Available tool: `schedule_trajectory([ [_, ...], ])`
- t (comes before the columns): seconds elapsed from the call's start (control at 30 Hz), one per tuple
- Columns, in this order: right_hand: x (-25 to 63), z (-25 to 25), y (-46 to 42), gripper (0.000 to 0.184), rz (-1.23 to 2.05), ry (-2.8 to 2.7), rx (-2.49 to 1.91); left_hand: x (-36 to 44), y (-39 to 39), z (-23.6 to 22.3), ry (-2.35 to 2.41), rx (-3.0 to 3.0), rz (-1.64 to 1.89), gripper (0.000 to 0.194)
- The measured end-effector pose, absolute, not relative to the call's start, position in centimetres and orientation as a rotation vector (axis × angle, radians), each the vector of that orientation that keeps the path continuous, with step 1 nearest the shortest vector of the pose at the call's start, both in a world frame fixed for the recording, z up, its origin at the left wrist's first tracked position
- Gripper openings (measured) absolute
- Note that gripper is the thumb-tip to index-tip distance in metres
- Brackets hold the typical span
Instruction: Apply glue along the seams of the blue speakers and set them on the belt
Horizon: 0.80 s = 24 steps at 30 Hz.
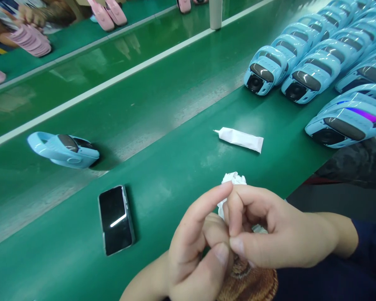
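My left hand (190,246) and my right hand (275,234) meet low in the middle, fingertips pressed together. A crumpled white tissue (233,179) pokes up between and behind them; which hand pinches it is unclear. My right thumb and forefinger are pinched against my left thumb. A white glue tube (241,139) lies on the green table beyond the hands. A black phone (115,219) lies face up to the left of my left hand. One light blue device (64,149) sits alone on the belt at left.
Rows of several light blue devices (303,67) fill the upper right. Pink devices (29,39) and another person's hands (34,16) are at the far top left. A white post (216,14) stands on the dividing strip. A brown knitted thing (250,284) lies under my hands.
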State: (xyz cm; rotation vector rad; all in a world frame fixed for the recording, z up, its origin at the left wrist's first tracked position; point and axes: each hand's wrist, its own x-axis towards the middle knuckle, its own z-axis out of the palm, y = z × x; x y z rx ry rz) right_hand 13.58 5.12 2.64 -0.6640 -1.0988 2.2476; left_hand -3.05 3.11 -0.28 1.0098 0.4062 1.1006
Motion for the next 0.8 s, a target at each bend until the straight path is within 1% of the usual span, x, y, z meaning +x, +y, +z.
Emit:
schedule_trajectory([
  [0.1, 13.6, 2.6, 5.1, 0.016, 2.255, -1.108, -0.666, -3.1, 3.1, -0.2, 0.295, 1.109, 1.108, 0.059],
  [0.33, 13.7, 2.3, 4.9, 0.015, 2.269, -1.082, -0.635, -3.2, 2.3, 1.3, 0.529, 1.062, 1.077, 0.054],
  [0.8, 13.7, 2.3, 4.9, 0.019, 2.286, -1.051, -0.623, -2.9, 2.2, 1.5, 0.529, 1.006, 1.099, 0.052],
])
